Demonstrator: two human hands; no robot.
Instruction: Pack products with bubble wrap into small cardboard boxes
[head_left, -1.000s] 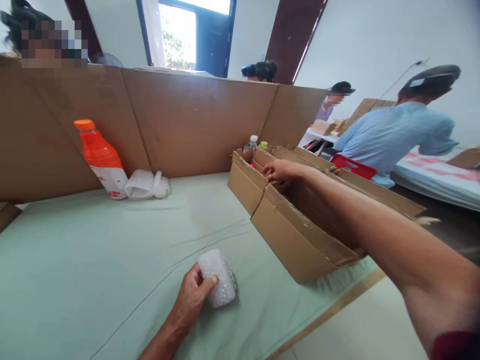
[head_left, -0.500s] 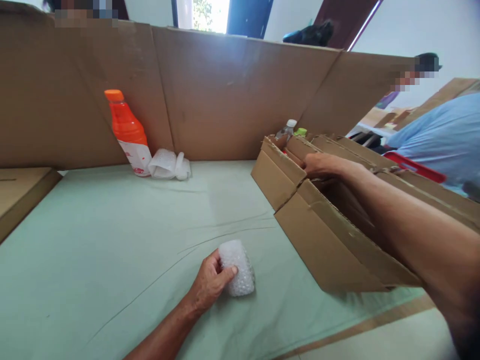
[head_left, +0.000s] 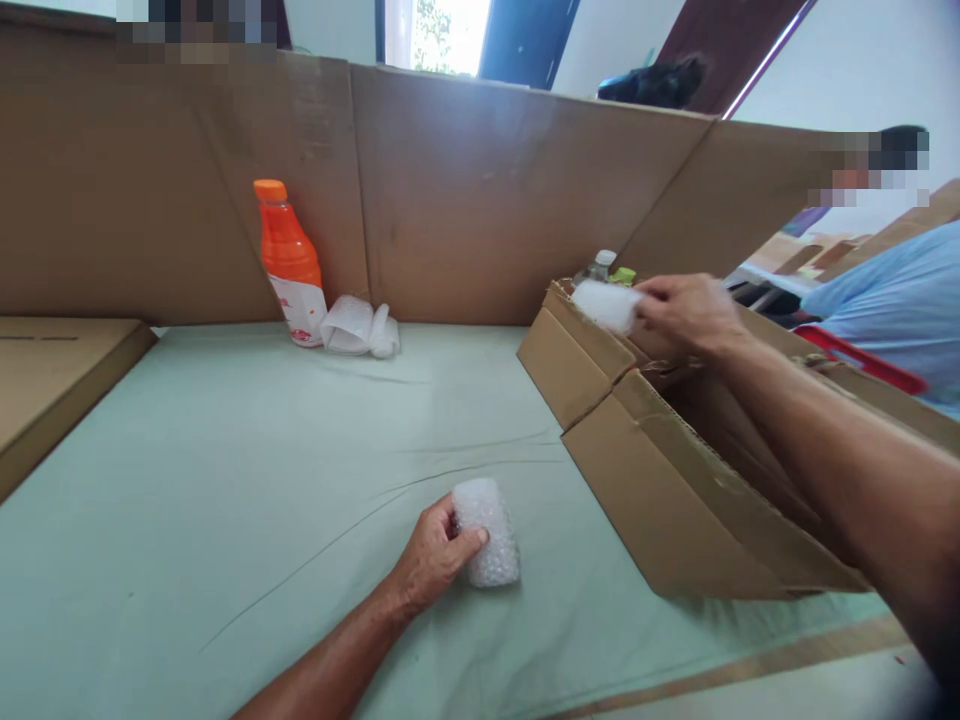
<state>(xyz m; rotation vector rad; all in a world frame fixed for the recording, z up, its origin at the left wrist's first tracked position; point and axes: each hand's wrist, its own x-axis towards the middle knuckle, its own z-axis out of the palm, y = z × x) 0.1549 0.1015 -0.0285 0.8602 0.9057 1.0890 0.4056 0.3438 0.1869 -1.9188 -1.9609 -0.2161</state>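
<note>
My left hand (head_left: 442, 550) grips a small bundle of bubble wrap (head_left: 487, 535) against the pale green cloth, thumb on top and fingers behind. Whether the bundle has something inside, I cannot tell. Over at the right, my right hand (head_left: 694, 315) pinches a white, blurred piece (head_left: 606, 305) that looks like foam or bubble wrap. It is held just above the rear compartment of an open cardboard box (head_left: 574, 360). A nearer open cardboard box (head_left: 675, 510) lies under my right forearm.
An orange bottle (head_left: 291, 265) with a white label stands at the back beside crumpled bubble wrap (head_left: 358, 328). A cardboard partition (head_left: 487, 190) runs behind. Flat cardboard (head_left: 67, 370) lies left. Bottle tops (head_left: 604, 262) poke up behind the box. A person in blue (head_left: 892, 300) is at right.
My right hand has risen out of the rear box with the white piece in its fingers. My left hand stays on the bubble wrap bundle; the view has shifted slightly.
</note>
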